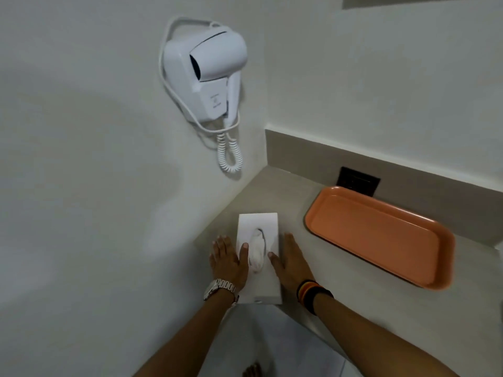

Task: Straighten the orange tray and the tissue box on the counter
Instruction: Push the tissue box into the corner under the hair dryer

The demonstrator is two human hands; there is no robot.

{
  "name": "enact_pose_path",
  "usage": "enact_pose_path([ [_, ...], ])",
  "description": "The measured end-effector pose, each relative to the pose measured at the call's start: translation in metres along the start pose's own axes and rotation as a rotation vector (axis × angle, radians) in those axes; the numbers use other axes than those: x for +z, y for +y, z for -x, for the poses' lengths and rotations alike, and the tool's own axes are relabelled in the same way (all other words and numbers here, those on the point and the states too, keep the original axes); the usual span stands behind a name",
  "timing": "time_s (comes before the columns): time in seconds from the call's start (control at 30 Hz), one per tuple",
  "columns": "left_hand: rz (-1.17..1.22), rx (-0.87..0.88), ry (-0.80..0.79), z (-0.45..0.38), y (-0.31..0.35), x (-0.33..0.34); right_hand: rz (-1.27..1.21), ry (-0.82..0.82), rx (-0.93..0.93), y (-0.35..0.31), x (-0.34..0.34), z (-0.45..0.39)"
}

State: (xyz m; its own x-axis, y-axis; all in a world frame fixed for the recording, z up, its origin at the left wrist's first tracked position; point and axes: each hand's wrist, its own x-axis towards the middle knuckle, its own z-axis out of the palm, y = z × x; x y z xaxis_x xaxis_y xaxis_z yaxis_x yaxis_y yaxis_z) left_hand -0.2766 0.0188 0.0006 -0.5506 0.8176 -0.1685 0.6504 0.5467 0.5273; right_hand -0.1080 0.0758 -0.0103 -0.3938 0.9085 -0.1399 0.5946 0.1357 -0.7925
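Note:
A white tissue box (258, 223) lies on the grey counter (272, 191) near the left wall, a tissue poking from its slot. My left hand (228, 261) presses against the box's left side, thumb resting on top. My right hand (292, 261) holds the right side the same way. The box's near end hangs slightly past the counter's front edge. An empty orange tray (381, 235) sits to the right on the counter, set at a slant to the back wall, with neither hand touching it.
A white wall-mounted hair dryer (209, 77) with a coiled cord (230, 153) hangs on the left wall above the counter corner. A dark socket plate (358, 182) sits in the backsplash behind the tray. Tiled floor shows below the counter edge.

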Motion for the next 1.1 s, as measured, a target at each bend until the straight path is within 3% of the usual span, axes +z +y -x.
enact_pose_path([
  [0.23,0.497,-0.199,-0.065,0.012,0.006,0.004,-0.308,0.011,0.041,-0.009,0.025,0.024],
  [0.4,0.655,-0.382,-0.092,-0.005,0.02,0.006,-0.409,0.068,0.116,-0.014,0.037,0.022],
  [0.63,0.605,-0.309,-0.076,-0.066,0.053,-0.006,-0.481,0.189,0.159,-0.038,0.026,-0.027],
  [1.1,0.472,-0.204,-0.265,-0.232,0.115,-0.014,-0.529,0.283,0.264,-0.057,0.002,-0.191],
])
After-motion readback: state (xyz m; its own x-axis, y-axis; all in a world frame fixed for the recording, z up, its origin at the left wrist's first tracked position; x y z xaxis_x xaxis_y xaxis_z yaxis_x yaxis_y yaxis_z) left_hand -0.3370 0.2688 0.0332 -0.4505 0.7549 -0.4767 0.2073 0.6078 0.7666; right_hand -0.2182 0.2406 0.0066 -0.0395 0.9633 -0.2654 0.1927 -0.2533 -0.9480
